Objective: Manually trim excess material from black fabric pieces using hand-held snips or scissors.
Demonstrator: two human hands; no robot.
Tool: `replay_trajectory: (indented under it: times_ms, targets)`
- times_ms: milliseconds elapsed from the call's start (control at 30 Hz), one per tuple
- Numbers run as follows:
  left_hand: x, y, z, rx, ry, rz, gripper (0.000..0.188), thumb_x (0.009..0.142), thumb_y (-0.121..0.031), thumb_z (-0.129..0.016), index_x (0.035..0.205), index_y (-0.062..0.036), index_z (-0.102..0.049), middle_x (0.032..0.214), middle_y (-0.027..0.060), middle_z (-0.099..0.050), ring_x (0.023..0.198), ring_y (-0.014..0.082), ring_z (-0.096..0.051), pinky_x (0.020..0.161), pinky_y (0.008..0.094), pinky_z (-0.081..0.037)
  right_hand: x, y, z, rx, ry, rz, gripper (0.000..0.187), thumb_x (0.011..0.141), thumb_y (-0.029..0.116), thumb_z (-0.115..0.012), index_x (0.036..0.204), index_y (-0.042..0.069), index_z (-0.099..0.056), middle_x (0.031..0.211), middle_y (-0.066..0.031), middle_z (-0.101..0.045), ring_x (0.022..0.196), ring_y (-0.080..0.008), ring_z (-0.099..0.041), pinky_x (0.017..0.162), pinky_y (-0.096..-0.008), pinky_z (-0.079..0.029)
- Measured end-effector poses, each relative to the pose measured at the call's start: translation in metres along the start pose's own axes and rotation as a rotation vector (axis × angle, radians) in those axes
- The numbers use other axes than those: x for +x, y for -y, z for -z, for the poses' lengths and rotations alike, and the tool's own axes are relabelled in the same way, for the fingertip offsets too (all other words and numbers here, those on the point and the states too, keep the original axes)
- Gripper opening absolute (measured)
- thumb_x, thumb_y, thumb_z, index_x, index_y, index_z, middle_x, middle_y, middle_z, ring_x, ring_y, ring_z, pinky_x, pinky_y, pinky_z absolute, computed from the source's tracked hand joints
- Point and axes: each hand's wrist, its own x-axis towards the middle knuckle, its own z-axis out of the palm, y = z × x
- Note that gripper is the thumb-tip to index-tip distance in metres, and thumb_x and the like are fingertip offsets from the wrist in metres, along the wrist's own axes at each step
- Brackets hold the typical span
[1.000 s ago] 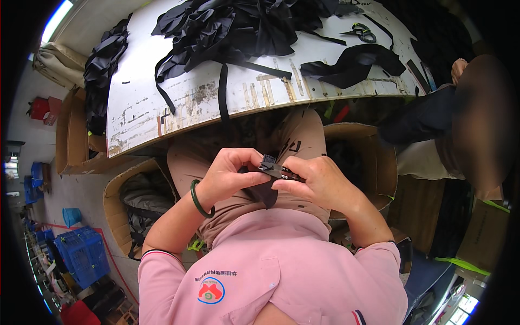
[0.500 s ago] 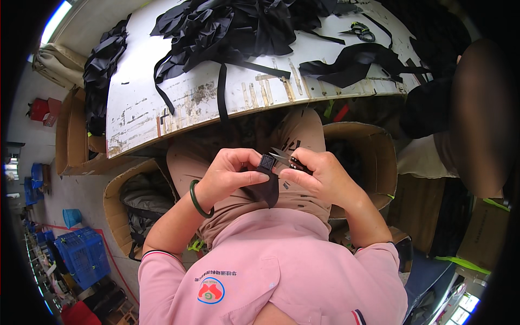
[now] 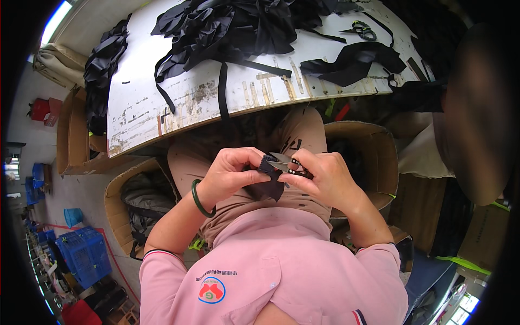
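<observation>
Above my lap, my left hand point(image 3: 236, 169) pinches a small black fabric piece point(image 3: 265, 188) whose folded, stitched upper end sticks out past the fingertips. A green bangle circles that wrist. My right hand point(image 3: 320, 176) is closed on small thread snips point(image 3: 295, 167) with dark handles and pointed metal blades. The blades point left, parted, at the stitched end of the fabric. Whether they touch it I cannot tell. Small black scraps point(image 3: 295, 144) lie on my trouser leg.
A white table point(image 3: 135, 116) stands ahead with a heap of black fabric point(image 3: 227, 32) and scissors point(image 3: 362, 31). Open cardboard boxes point(image 3: 116, 189) flank my legs, the left one holding dark fabric. Another person point(image 3: 476, 124) is close on the right. Blue crates point(image 3: 84, 254) stand at left.
The snips have moved slightly; their blades now spread around or beside the fabric's end. The fabric has tilted a little. The person at right has drawn an arm back from the table.
</observation>
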Motion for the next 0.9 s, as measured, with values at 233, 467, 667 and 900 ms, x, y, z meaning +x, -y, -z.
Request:
replay_trajectory:
  times_ms: [233, 467, 667, 900]
  targets:
    - [0.0003, 0.0011, -0.0020, 0.004, -0.018, 0.008, 0.014, 0.079, 0.008, -0.068, 0.091, 0.0024, -0.067, 0.096, 0.0074, -0.065, 0.087, 0.0119, -0.061, 0.077, 0.0246, -0.048, -0.0008, -0.0021, -0.0033, -0.046, -0.059, 0.055, 0.032, 0.081, 0.034, -0.072, 0.082, 0.006, -0.055, 0.065, -0.0073, -0.062, 0.057, -0.0271, -0.062, 0.050, -0.0368, -0.046]
    - [-0.0009, 0.0002, -0.0028, -0.055, -0.062, 0.115, 0.014, 0.080, 0.005, -0.068, 0.093, 0.0005, -0.066, 0.090, 0.0012, -0.065, 0.078, 0.0045, -0.058, 0.068, 0.0190, -0.047, -0.0016, 0.0039, -0.0036, -0.089, 0.015, 0.099, 0.033, 0.081, 0.036, -0.071, 0.083, 0.007, -0.055, 0.065, -0.0070, -0.064, 0.056, -0.0266, -0.063, 0.050, -0.0365, -0.045]
    - [0.0000, 0.0008, -0.0037, -0.045, -0.076, 0.134, 0.012, 0.080, 0.003, -0.068, 0.092, -0.0003, -0.066, 0.087, -0.0003, -0.065, 0.075, 0.0032, -0.056, 0.066, 0.0180, -0.045, -0.0014, 0.0062, -0.0035, -0.135, 0.075, 0.061, 0.034, 0.082, 0.038, -0.070, 0.085, 0.007, -0.057, 0.064, -0.0080, -0.064, 0.056, -0.0280, -0.062, 0.050, -0.0376, -0.045]
    - [-0.0001, 0.0044, -0.0050, 0.240, -0.088, 0.009, 0.012, 0.081, 0.000, -0.069, 0.092, 0.0000, -0.068, 0.086, -0.0010, -0.065, 0.073, 0.0029, -0.054, 0.065, 0.0185, -0.044, -0.0010, 0.0071, -0.0024, -0.066, 0.140, -0.010, 0.036, 0.083, 0.039, -0.068, 0.085, 0.006, -0.056, 0.063, -0.0095, -0.063, 0.056, -0.0304, -0.061, 0.051, -0.0390, -0.046]
